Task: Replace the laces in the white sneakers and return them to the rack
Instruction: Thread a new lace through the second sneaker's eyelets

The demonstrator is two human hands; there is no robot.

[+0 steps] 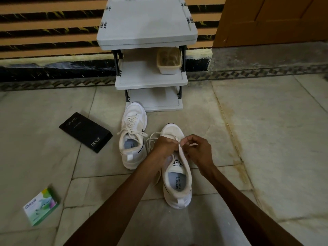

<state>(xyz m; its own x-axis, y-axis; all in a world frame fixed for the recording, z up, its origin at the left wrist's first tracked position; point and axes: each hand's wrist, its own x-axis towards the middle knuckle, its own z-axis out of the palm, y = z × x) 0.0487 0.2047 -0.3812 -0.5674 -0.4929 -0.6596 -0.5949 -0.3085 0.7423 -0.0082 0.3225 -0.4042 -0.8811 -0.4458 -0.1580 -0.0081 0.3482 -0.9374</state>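
Over the near sneaker, pinching its lace with curled left hand and right hand; hiding eyelets; cannot make out fingertips.

Pale stone floor, carrying: white rack against wall; far sneaker and near sneaker upright before it; black box, green carton flat to left.

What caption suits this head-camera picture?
Left hand and right hand pinch the lace of the nearer sneaker; the other sneaker sits before the rack.
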